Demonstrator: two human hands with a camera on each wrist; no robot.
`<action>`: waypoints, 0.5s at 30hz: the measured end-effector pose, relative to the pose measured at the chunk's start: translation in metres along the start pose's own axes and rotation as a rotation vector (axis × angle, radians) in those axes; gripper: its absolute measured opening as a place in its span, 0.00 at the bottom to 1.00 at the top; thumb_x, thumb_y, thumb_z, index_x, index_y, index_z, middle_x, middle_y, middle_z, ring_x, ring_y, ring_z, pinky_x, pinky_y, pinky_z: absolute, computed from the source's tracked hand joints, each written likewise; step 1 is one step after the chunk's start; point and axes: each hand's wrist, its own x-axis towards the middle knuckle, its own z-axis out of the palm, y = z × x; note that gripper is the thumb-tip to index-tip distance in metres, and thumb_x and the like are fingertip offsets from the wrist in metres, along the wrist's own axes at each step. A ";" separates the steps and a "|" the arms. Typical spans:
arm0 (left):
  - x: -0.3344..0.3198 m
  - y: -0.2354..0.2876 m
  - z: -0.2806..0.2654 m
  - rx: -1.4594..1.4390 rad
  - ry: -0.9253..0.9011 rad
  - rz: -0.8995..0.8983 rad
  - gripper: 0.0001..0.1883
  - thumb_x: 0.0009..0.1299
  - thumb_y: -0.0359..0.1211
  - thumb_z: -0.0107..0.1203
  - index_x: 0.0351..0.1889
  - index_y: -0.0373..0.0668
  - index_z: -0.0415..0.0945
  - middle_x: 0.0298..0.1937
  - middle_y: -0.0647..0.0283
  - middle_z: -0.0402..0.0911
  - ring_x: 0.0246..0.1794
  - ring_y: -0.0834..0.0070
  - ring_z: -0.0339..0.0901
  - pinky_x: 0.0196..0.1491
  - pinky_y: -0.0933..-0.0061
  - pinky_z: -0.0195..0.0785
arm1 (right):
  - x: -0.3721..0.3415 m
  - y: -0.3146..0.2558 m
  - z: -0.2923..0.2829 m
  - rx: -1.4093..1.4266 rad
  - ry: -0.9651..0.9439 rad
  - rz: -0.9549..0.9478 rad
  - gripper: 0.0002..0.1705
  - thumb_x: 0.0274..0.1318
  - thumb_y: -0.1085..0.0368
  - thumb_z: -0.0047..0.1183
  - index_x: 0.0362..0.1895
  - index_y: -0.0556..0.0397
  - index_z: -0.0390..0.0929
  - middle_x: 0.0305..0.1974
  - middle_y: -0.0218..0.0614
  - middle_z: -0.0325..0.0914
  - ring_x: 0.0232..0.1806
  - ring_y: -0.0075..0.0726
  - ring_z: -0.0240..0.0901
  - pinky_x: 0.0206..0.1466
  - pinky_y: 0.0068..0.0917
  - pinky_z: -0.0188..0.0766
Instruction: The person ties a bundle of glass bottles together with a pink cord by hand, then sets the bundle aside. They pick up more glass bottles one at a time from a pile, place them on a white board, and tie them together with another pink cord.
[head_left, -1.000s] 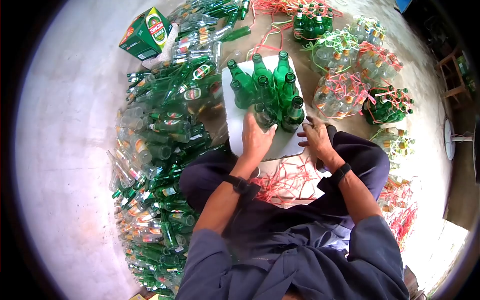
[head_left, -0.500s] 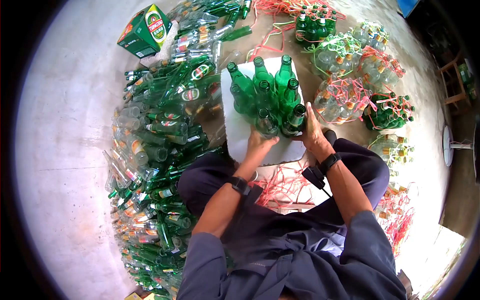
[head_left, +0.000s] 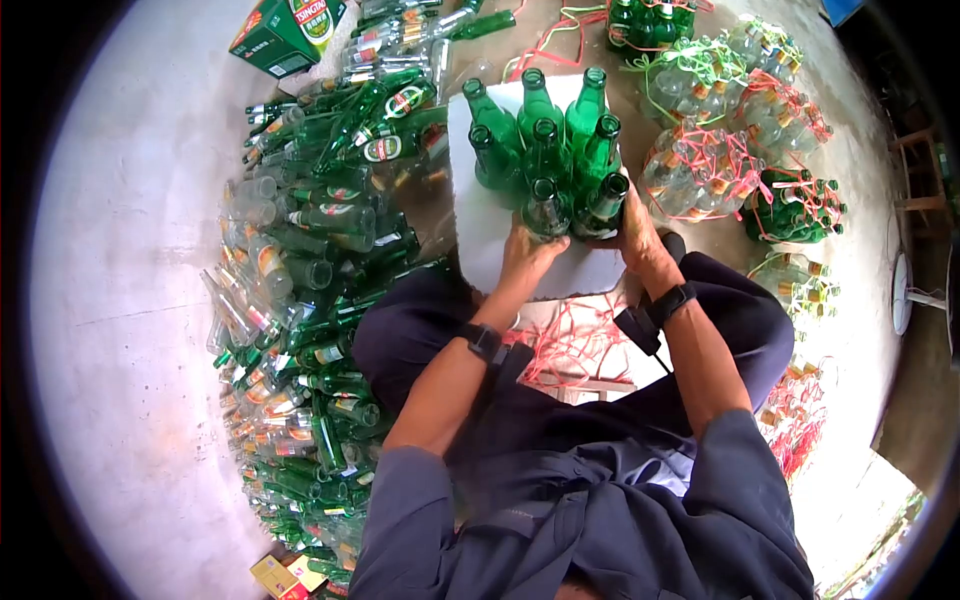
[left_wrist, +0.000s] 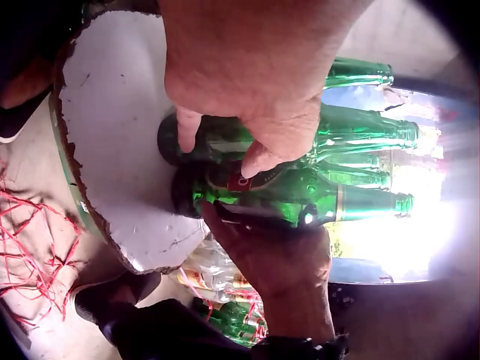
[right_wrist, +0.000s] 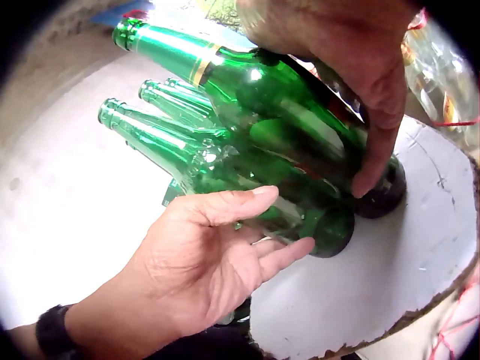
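Several green glass bottles stand upright in a tight cluster on a white board in front of the person. My left hand lies against the lower side of the near left bottle, its thumb and fingers spread along the glass in the right wrist view. On the outer side of the near right bottle, my right hand presses with extended fingers, partly hidden behind it. That bottle carries a dark red label in the left wrist view.
A large heap of loose bottles lies left. To the right stand bundles of bottles tied with pink and green strips. A green Tsingtao carton sits at the back left. Pink strips lie between the legs.
My right hand has moved in from beside the board against the near right bottle. My left hand has slid to the near left bottle's front. The head view has shifted slightly.
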 end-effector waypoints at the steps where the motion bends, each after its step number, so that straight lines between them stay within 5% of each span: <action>1: 0.003 -0.005 0.001 0.003 0.021 0.014 0.36 0.59 0.32 0.69 0.64 0.36 0.66 0.59 0.49 0.78 0.59 0.56 0.74 0.63 0.63 0.64 | -0.001 -0.003 -0.002 -0.053 -0.017 -0.037 0.52 0.58 0.18 0.35 0.75 0.38 0.58 0.69 0.39 0.66 0.66 0.52 0.68 0.55 0.64 0.72; 12: 0.002 0.000 0.005 -0.227 -0.032 -0.059 0.34 0.59 0.26 0.67 0.64 0.36 0.65 0.57 0.57 0.77 0.57 0.65 0.74 0.59 0.67 0.66 | -0.009 -0.020 -0.001 -0.103 -0.107 -0.038 0.54 0.56 0.17 0.36 0.75 0.40 0.59 0.68 0.43 0.67 0.65 0.52 0.70 0.55 0.62 0.73; 15: 0.004 -0.002 0.010 -0.207 0.009 -0.059 0.34 0.59 0.25 0.67 0.64 0.37 0.65 0.56 0.58 0.77 0.56 0.66 0.74 0.60 0.67 0.66 | -0.001 -0.016 -0.005 -0.050 -0.099 0.037 0.50 0.66 0.25 0.32 0.78 0.45 0.52 0.71 0.40 0.62 0.68 0.47 0.65 0.52 0.53 0.79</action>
